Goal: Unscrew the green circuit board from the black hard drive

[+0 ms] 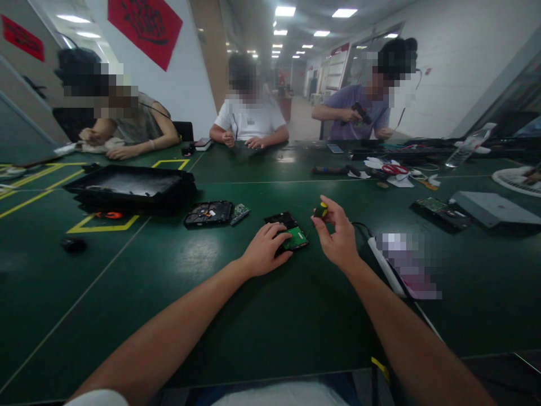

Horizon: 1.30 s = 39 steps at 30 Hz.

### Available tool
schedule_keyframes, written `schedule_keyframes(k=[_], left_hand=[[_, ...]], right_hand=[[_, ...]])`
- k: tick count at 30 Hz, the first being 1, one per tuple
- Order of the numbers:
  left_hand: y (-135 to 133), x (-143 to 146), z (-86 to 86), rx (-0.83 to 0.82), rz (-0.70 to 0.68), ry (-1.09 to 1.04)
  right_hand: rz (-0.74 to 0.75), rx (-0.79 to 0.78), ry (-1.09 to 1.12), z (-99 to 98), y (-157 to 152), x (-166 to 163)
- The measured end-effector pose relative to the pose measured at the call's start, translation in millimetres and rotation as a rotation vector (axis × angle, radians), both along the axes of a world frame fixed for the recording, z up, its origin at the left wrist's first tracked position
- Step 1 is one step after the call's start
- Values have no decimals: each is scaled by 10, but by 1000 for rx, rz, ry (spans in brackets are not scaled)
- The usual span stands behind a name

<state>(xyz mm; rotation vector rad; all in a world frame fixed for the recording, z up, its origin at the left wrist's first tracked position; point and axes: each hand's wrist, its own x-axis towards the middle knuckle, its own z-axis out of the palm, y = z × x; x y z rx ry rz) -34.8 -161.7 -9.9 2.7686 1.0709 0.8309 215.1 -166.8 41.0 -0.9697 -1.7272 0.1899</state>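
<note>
A hard drive [288,219] with a green circuit board [298,239] facing up lies on the table in front of me. My left hand [265,251] rests over its near left part, fingers on top and thumb by the near edge, gripping it in place. In my right hand [338,239], just right of the drive, is a screwdriver [322,210] with a yellow and black handle, pinched between thumb and fingers. Its thin shaft points down toward the drive's right edge; whether the tip touches is too small to tell.
Left of the drive lie another hard drive [208,214] and a loose circuit board [240,214]. Stacked black trays [135,189] stand farther left. A white power strip [385,265] with a phone lies right. Another drive [440,213] and a grey box [494,210] sit beyond. Three people work opposite.
</note>
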Motion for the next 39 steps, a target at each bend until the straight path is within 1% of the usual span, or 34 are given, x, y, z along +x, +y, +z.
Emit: schedule_keyframes(k=[3,6,12,17,22,28,33,35,37,39], left_hand=[[4,-3,-2,-3,-2,0],[12,-6,-16,-10,-1,-8],[13,-1,-19,-12,-2,-10],[0,-4,-4,-9,0,9],[2,-7,-2,-16,-1,-3],[4,-4,-13,-11,1,-6],[3,-10,-9,-16,-5,-1],[1,-10,1,-18,-4,1],[1,-9,8,-17,-2,7],[0,-8,8,-17,-3,15]], right_hand=[[117,-100,94,-32,6,-15],[179,-156,114,-47,8,-15],[218,-210,131,-80,43,10],[228,-212,172,-107,89,21],[250,-217,239,-103,68,-4],[145,-196,238,-125,59,3],[164,-185,190,-112,44,5],[150,-168,160,-87,22,4],[79,-119,98,-59,6,10],[-28,-49,22,-39,2,22]])
